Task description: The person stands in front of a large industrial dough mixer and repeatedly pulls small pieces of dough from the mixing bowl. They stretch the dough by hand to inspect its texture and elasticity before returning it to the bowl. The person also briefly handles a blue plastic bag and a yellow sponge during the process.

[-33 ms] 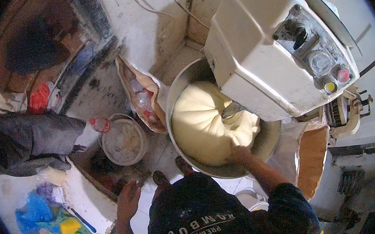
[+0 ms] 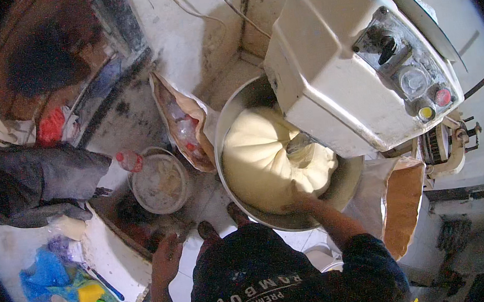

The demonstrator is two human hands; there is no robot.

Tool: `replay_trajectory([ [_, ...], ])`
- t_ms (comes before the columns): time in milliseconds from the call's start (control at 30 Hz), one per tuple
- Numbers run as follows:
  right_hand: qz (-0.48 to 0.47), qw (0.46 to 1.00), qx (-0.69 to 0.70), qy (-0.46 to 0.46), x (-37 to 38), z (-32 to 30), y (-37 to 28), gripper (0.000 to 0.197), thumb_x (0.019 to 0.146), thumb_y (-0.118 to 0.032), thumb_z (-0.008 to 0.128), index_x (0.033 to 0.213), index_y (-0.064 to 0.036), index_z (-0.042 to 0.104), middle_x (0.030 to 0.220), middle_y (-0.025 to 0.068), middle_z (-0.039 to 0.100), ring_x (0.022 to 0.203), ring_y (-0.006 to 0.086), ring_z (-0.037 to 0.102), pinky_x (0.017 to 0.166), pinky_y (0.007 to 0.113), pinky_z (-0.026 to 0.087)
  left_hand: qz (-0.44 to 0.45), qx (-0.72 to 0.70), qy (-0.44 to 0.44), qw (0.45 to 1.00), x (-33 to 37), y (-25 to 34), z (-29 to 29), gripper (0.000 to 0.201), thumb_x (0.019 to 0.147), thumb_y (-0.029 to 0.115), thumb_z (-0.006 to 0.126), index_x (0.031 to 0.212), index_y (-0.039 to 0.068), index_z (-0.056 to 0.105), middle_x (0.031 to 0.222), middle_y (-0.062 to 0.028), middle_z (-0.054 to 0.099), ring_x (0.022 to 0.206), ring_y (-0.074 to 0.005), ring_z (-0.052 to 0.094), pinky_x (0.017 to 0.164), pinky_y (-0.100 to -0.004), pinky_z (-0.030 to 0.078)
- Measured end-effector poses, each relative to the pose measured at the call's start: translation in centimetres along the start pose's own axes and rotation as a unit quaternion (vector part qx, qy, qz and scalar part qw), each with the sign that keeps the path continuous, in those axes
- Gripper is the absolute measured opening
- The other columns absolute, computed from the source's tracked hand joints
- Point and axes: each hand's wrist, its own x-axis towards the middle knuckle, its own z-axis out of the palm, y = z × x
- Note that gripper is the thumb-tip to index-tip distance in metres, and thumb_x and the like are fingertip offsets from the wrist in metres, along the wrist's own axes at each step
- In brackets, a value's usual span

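A large mass of pale yellow dough (image 2: 254, 155) fills much of the round metal mixer bowl (image 2: 224, 115). Deep folds run from its outer side toward the mixing tool, which is partly hidden by the mixer head. My right hand (image 2: 300, 200) reaches over the near rim and rests against the dough's near side, fingers pointing inward; shadow dims them. Beside the white counter at lower left, my left hand (image 2: 167, 254) hangs with loosely bent fingers and nothing visible in it.
The cream mixer head (image 2: 328, 78) overhangs the bowl's far right. An open paper sack (image 2: 402, 208) stands at right, another sack (image 2: 184, 124) left of the bowl. A round tub (image 2: 160, 182) and red-capped bottle (image 2: 130, 161) are further left. Coloured plastic bags (image 2: 47, 271) lie on the counter.
The dough's folds near my right hand have shifted and look rounder. My right hand has moved slightly left along the dough. My left hand stays in place.
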Motion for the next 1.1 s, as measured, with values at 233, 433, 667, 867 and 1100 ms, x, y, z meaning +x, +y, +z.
replay_trajectory([
  [233, 0.084, 0.983, 0.134, 0.092, 7.6, 4.1, 1.4, 0.064, 0.081, -0.030, 0.049, 0.133, -0.0027, 0.024, 0.100, 0.0193, 0.060, 0.091, 0.0308, 0.061, 0.080, 0.040, 0.047, 0.004, -0.060, 0.012, 0.998, -1.0, -1.5, 0.9, 0.036, 0.083, 0.025, 0.056, 0.110, 0.002, 0.055, 0.110, -0.0179, 0.056, 0.106, -0.0297, 0.052, 0.091, -0.0365, 0.040],
  [433, 0.019, 0.987, 0.042, 0.153, 3.7, 2.7, 7.6, 0.053, 0.081, -0.033, 0.050, 0.126, -0.0075, 0.037, 0.096, 0.0187, 0.061, 0.090, 0.0323, 0.060, 0.077, 0.043, 0.048, 0.025, -0.044, 0.003, 0.999, -0.4, -3.8, 2.0, 0.034, 0.084, 0.023, 0.056, 0.111, 0.002, 0.055, 0.111, -0.0175, 0.056, 0.106, -0.0286, 0.053, 0.091, -0.0354, 0.040],
  [667, -0.080, 0.990, 0.046, 0.110, 2.9, 2.5, 0.5, 0.065, 0.076, -0.031, 0.058, 0.128, -0.0042, 0.029, 0.098, 0.0199, 0.059, 0.089, 0.0314, 0.060, 0.077, 0.044, 0.047, -0.040, -0.053, 0.000, 0.998, -0.6, -1.8, 0.2, 0.035, 0.084, 0.023, 0.055, 0.113, 0.003, 0.054, 0.111, -0.0173, 0.056, 0.107, -0.0286, 0.052, 0.091, -0.0358, 0.040],
  [867, -0.005, 0.989, 0.145, 0.029, 7.3, 4.1, -10.0, 0.073, 0.078, -0.031, 0.058, 0.134, -0.0070, 0.018, 0.103, 0.0225, 0.057, 0.089, 0.0330, 0.060, 0.079, 0.041, 0.047, -0.025, -0.052, 0.017, 0.998, -1.4, -3.5, 1.1, 0.035, 0.084, 0.022, 0.054, 0.116, 0.007, 0.053, 0.113, -0.0165, 0.055, 0.106, -0.0279, 0.052, 0.089, -0.0358, 0.041],
  [1100, 0.095, 0.967, 0.203, 0.124, 8.1, 4.7, -3.1, 0.063, 0.078, -0.029, 0.054, 0.133, -0.0128, 0.028, 0.102, 0.0222, 0.059, 0.089, 0.0321, 0.061, 0.080, 0.040, 0.048, 0.007, -0.072, 0.013, 0.997, -1.6, -2.3, 1.2, 0.038, 0.084, 0.023, 0.055, 0.118, 0.008, 0.052, 0.113, -0.0171, 0.055, 0.104, -0.0296, 0.053, 0.089, -0.0374, 0.041],
])
